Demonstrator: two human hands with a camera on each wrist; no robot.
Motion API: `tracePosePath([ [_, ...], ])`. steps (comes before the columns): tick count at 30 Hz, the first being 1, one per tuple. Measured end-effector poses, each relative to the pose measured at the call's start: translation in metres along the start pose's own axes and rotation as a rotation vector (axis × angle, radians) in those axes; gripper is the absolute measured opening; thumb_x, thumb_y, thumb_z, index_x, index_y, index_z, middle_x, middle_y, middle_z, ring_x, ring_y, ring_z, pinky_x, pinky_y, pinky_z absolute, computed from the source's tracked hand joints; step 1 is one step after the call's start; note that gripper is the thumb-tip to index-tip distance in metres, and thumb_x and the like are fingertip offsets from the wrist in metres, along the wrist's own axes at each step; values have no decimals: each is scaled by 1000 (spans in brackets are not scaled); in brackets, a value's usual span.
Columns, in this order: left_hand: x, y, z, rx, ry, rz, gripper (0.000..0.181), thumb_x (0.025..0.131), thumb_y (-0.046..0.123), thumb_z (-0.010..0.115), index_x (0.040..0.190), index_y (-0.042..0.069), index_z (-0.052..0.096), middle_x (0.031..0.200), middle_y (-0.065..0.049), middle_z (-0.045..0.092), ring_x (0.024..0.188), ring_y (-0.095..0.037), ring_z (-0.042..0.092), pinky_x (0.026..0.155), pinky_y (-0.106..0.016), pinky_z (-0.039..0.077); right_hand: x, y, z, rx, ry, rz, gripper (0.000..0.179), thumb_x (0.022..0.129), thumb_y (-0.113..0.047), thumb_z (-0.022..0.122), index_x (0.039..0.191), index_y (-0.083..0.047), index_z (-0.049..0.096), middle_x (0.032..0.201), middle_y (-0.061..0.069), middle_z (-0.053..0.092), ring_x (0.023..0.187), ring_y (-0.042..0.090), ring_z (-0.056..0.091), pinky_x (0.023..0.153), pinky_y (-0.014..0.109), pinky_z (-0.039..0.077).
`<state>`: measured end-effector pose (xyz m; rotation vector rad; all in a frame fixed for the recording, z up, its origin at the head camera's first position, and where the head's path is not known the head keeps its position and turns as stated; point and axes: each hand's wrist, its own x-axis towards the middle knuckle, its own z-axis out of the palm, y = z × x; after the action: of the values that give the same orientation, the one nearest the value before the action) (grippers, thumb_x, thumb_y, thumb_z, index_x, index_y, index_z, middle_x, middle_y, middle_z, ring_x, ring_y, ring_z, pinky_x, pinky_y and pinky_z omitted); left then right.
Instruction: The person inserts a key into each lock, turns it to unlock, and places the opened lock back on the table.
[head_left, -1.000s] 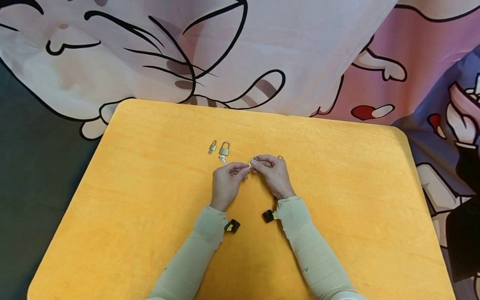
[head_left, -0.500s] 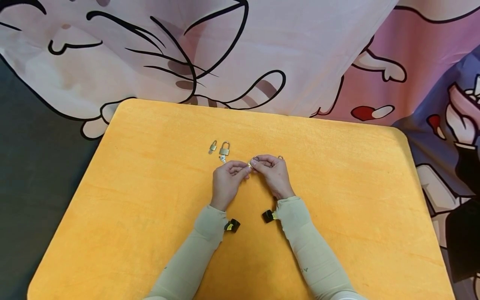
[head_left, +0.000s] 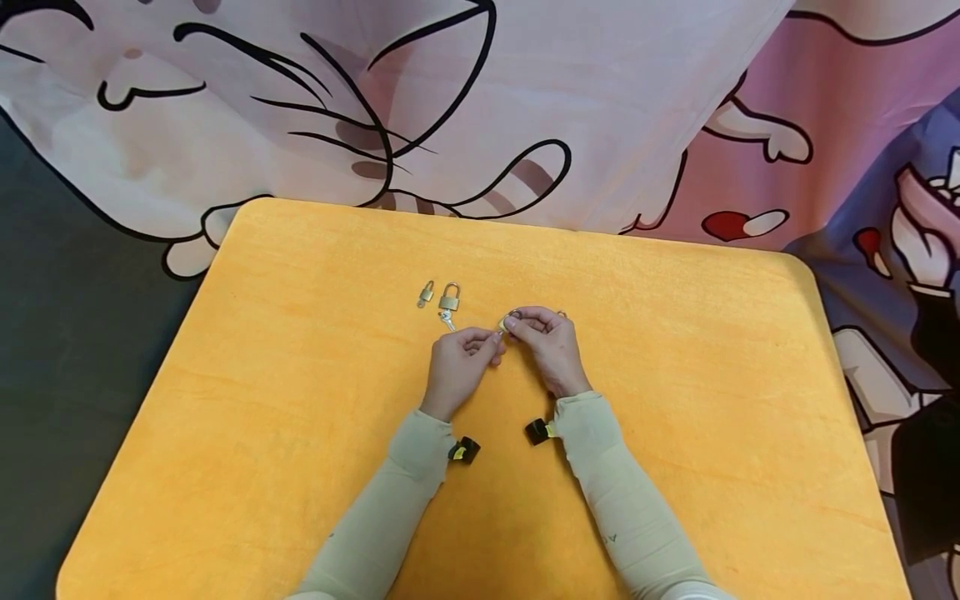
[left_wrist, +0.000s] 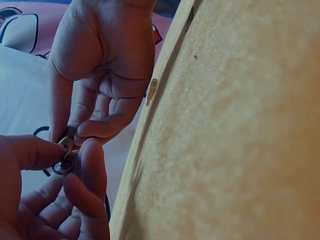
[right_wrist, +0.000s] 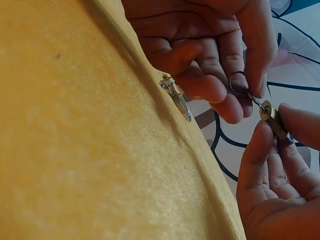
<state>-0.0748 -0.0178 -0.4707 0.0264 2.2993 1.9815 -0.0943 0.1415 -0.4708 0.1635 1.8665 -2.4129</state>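
Between my two hands is a small brass padlock (right_wrist: 274,122). My right hand (head_left: 553,350) pinches its body between thumb and fingers, the shackle partly hidden by them in the head view. A key (right_wrist: 256,102) with a wire ring (left_wrist: 63,166) on it is in my left hand (head_left: 456,371), pinched by thumb and fingertips. The key's tip meets the keyhole end of the padlock; how deep it sits I cannot tell. Just beyond my left hand lie a larger brass padlock (head_left: 449,298), with keys (head_left: 447,318) at its base, and a smaller padlock (head_left: 426,292).
A yellow-covered table (head_left: 300,350) lies under both hands. Behind my right hand, a metal loop (head_left: 562,314) peeks out, the rest of it hidden. A patterned cloth (head_left: 600,100) hangs along the table's far edge. Black wrist cameras sit at both cuffs.
My left hand has shifted slightly to the right and its wrist has turned a little. My right fingers have risen slightly, and more of the held padlock shows. The padlocks on the table stay put.
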Motion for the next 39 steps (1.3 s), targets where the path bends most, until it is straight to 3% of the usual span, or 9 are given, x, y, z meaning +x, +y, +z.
tracePosePath([
  [10, 0, -2, -1, 82, 8, 22, 21, 96, 17, 68, 91, -2, 77, 73, -1, 72, 64, -15, 69, 58, -27, 55, 0, 1, -1, -8, -42, 0, 20, 94, 0, 68, 108, 13, 65, 93, 2, 74, 85, 14, 70, 82, 29, 57],
  [16, -1, 0, -1, 94, 4, 1, 20, 96, 17, 69, 91, -1, 77, 73, 0, 72, 64, -14, 69, 59, -28, 56, -1, 0, -1, -9, -58, 16, 22, 95, 2, 66, 112, 16, 63, 94, 2, 73, 86, 13, 70, 85, 33, 57],
  [39, -2, 1, 0, 40, 5, 14, 21, 96, 15, 69, 94, -5, 76, 75, -4, 73, 66, -16, 71, 61, -29, 58, -1, -1, -1, -27, -85, 24, 25, 95, 3, 66, 115, 18, 62, 94, 5, 73, 84, 14, 70, 82, 32, 58],
])
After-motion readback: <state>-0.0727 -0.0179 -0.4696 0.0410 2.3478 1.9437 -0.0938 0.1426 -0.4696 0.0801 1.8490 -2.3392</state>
